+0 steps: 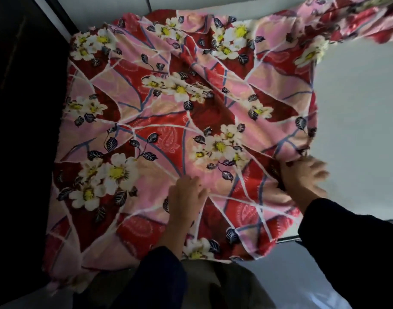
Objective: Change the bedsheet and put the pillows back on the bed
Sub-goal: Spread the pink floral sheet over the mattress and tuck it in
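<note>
A bare, pale grey mattress (358,130) fills the view from 12 o'clock round to 4 o'clock. Its uncovered part lies at 3 o'clock, and its near edge runs across at about 4 o'clock above a pale floor (289,273). The bedsheet (168,112), red and pink with white-and-yellow flowers and dark leaves, is spread over the centre and the 9 o'clock half. It is creased toward the middle and hangs over the near edge at 6 to 7 o'clock. A bunched length of it trails off to 1 o'clock, lifted and blurred. At 9 to 11 o'clock a dark, unlit surface (19,108) stands just beside the bed, with a pale strip (57,16) slanting along its edge at 11 o'clock. The left hand (186,197) lies at 6 o'clock, palm down on the sheet with fingers straight and slightly spread, holding nothing. The right hand (302,175) is at 4 o'clock on the sheet's gathered edge, where cloth meets bare mattress. It is smeared by motion, so I cannot tell whether it pinches the cloth. Dark sleeves (351,241) cover both forearms, and olive trousers (215,284) show at 6 o'clock.
</note>
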